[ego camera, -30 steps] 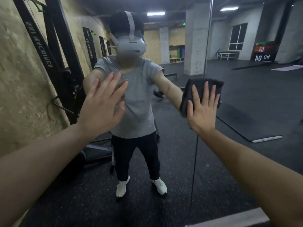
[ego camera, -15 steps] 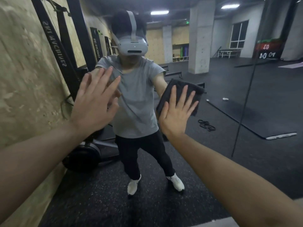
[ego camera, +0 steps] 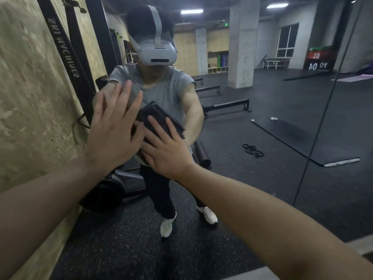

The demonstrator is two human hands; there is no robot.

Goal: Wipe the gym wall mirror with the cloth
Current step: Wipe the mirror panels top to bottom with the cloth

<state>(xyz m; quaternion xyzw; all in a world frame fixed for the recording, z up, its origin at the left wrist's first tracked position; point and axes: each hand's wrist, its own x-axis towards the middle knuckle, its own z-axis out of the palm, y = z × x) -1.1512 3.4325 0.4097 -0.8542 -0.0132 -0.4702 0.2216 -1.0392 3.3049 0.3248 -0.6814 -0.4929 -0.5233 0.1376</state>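
Observation:
The wall mirror [ego camera: 262,188] fills the view and reflects a person in a headset and the dark gym floor. My right hand [ego camera: 165,150] presses a dark folded cloth [ego camera: 155,116] flat against the glass at chest height, fingers straight and spread. My left hand [ego camera: 113,132] is raised right beside it, palm toward the mirror with straight fingers, its edge overlapping the cloth's left side. Whether the left palm touches the glass cannot be told. The lower part of the cloth is hidden behind my right hand.
A vertical seam [ego camera: 323,118] between mirror panels runs down the right side. Reflected on the left are a chipboard wall [ego camera: 30,98] and a black ski machine [ego camera: 68,61]. A pale strip of floor [ego camera: 302,265] shows at the mirror's foot.
My right hand has slid the cloth leftward across the mirror, from near the panel seam to right beside my left hand. The view has turned left with it; my left hand stays raised.

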